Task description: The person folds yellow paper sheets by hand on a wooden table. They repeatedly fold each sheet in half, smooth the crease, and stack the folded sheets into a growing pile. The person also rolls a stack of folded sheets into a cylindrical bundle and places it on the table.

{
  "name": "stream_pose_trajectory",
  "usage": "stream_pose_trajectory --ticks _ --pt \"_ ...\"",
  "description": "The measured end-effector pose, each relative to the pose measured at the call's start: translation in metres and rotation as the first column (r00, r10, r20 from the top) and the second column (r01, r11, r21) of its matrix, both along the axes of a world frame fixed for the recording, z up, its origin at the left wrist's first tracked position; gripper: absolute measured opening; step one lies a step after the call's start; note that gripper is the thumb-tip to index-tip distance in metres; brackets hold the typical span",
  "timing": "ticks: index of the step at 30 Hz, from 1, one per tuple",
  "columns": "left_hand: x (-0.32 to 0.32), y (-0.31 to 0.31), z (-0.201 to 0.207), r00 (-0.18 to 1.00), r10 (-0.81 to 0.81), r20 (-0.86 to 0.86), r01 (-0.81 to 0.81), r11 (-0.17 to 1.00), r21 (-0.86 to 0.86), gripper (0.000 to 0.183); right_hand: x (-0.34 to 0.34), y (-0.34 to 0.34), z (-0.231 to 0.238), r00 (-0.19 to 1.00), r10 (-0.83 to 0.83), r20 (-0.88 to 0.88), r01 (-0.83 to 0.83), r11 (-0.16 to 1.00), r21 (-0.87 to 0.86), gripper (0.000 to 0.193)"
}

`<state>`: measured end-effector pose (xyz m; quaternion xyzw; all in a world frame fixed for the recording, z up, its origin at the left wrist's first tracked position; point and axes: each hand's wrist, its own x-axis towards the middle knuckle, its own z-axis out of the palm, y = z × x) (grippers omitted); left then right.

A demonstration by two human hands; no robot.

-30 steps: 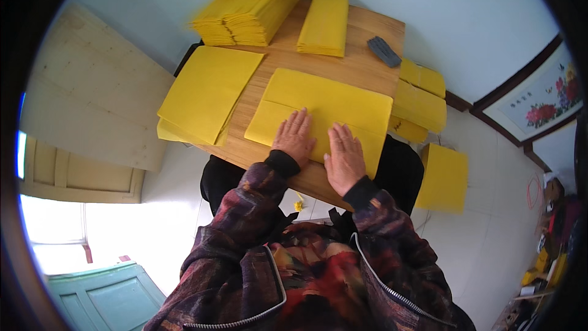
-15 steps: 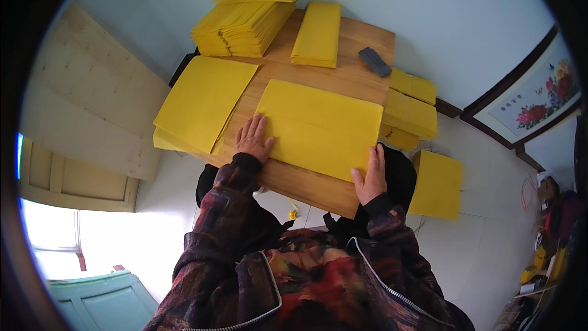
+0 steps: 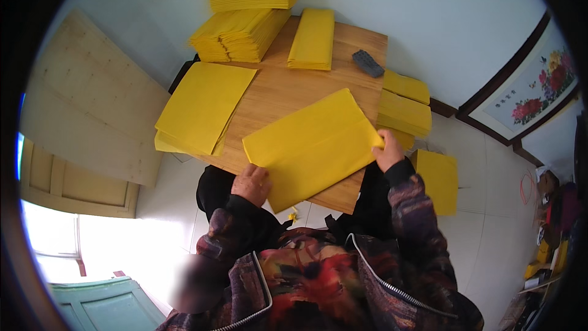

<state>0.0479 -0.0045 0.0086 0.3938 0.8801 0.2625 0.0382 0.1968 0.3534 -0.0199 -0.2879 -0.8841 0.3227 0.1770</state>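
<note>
A yellow paper sheet [image 3: 315, 147] with a faint crease lies slanted across the front of the wooden table [image 3: 266, 101]. Its near left corner sticks out past the table's front edge. My left hand [image 3: 251, 185] is closed on the sheet's left edge, its fingers curled. At the right end, my right hand [image 3: 389, 150] pinches the sheet's edge; the thumb rests near the corner and the other fingers are partly hidden. To the left lies a loose pile of flat yellow sheets [image 3: 205, 104], overhanging the table's left side.
Tall stacks of folded yellow paper [image 3: 239, 34] stand at the back left, beside a narrow folded stack [image 3: 312, 40]. A dark grey block [image 3: 367, 62] sits at the back right. More yellow bundles [image 3: 404, 110] are beside the table, and a yellow stack [image 3: 438, 181] is lower right.
The sheet has turned counterclockwise, its left end coming nearer to me and its right end rising. My hands went from lying flat to gripping its edges; the left moved nearer, the right farther.
</note>
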Motion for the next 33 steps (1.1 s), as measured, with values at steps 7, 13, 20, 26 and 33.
stream_pose_trajectory --ticks 7,13,20,26,33 --pt "0.061 0.021 0.022 0.923 -0.301 0.241 0.279 0.953 0.121 0.02 -0.145 0.037 0.042 0.847 0.43 0.313 -0.519 0.797 0.31 0.034" --pt "0.05 0.032 0.036 0.913 -0.384 0.134 0.354 0.913 0.201 0.031 -0.209 -0.014 0.04 0.885 0.458 -0.082 -0.387 0.821 0.419 0.042" --pt "-0.063 0.053 0.0 0.945 -0.163 -0.285 0.126 0.982 -0.142 0.043 -0.065 -0.028 0.055 0.911 0.411 -0.014 -0.394 0.882 0.259 0.042" --pt "-0.079 0.064 -0.006 0.97 -0.142 -0.198 0.084 0.957 -0.277 0.045 0.028 -0.058 0.05 0.984 0.169 0.052 -0.173 0.979 0.104 0.059" --pt "0.005 0.046 0.011 0.99 0.052 -0.128 -0.086 0.957 -0.276 0.045 -0.005 -0.027 0.012 0.983 0.171 -0.06 -0.159 0.974 0.163 0.058"
